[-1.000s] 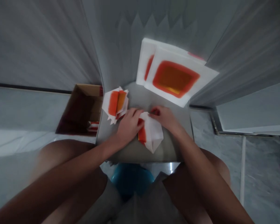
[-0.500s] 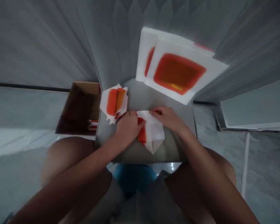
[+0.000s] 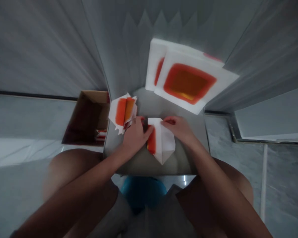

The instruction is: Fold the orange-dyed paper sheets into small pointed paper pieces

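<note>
A partly folded sheet of white paper (image 3: 166,142), with a red and gold patch showing on its left part, lies on the grey seat in front of me. My left hand (image 3: 136,132) is at its upper left edge, thumb laid on the red patch and fingers curled at the edge. At the upper right edge, my right hand (image 3: 177,127) pinches the paper between thumb and fingers. Just beyond my left hand sits a cluster of folded paper pieces (image 3: 121,110) with pointed tips and red and gold faces.
A stack of flat white sheets (image 3: 159,48) with red-bordered gold squares lies at the far right of the grey seat (image 3: 145,102). On the floor to the left stands an open cardboard box (image 3: 83,122) with folded paper inside. Something blue (image 3: 144,190) is below the seat's front edge.
The view has shifted slightly, so most things appear a little lower. My left fingers have drawn slightly off the paper's top left edge; my right hand keeps its pinch.
</note>
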A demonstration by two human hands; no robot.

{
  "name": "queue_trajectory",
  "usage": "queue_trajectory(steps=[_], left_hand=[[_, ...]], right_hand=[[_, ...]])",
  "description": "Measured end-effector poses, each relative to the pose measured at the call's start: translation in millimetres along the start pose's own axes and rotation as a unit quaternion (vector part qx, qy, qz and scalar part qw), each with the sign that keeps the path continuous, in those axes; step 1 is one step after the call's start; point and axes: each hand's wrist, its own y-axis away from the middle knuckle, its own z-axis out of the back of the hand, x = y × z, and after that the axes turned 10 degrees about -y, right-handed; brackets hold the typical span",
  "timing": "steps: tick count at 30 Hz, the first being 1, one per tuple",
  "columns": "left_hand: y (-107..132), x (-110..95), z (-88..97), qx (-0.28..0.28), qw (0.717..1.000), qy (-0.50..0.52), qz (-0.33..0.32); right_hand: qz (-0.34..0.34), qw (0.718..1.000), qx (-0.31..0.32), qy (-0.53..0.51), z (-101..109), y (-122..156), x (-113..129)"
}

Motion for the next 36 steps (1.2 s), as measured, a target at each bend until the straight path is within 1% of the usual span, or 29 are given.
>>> queue_trajectory(steps=[2,4,5,7,11,12,16,19,21,24,32,36], left_hand=[[-1.6,4.2,0.7,0.013,0.997,0.056,-0.042],[-2.6,8.1,0.9,0.035,0.990,0.115,-0.079],[-2.7,9.7,0.5,0.039,0.986,0.139,-0.087],[-2.4,12.0,-1.4,0.029,0.982,0.167,-0.080],[-0.5,13.6,-9.0,-0.008,0.986,0.147,-0.073],[0.1,13.7,-11.2,-0.016,0.987,0.140,-0.077],[4.9,14.0,-18.0,-0.057,0.985,0.136,-0.089],[12.3,15.2,-19.3,-0.077,0.981,0.160,-0.080],[16.9,16.1,-18.3,-0.069,0.980,0.173,-0.071],[19.6,16.2,-15.4,-0.050,0.984,0.158,-0.064],[11.2,12.1,-11.7,-0.042,0.991,0.124,-0.016],[5.3,10.7,-11.8,-0.030,0.991,0.130,0.009]], right_hand=[[0.002,0.999,-0.005,-0.041,2.0,1.5,-5.1],[0.005,0.999,-0.002,-0.051,2.6,3.7,-8.0],[0.008,0.999,0.000,-0.041,2.3,5.3,-8.4],[0.018,1.000,-0.006,0.001,0.7,9.7,-7.6],[0.057,0.994,-0.029,0.088,-4.6,21.8,-3.6],[0.068,0.992,-0.021,0.102,-5.9,24.4,-3.1],[0.112,0.982,0.043,0.148,-10.0,28.0,-4.7],[0.122,0.977,0.052,0.164,-12.0,25.7,-6.9],[0.122,0.977,0.050,0.170,-13.1,24.2,-7.4],[0.128,0.974,0.051,0.179,-15.0,23.1,-7.1],[0.117,0.975,0.041,0.186,-18.0,23.2,-5.7],[0.119,0.975,0.033,0.186,-18.3,24.0,-6.5]])
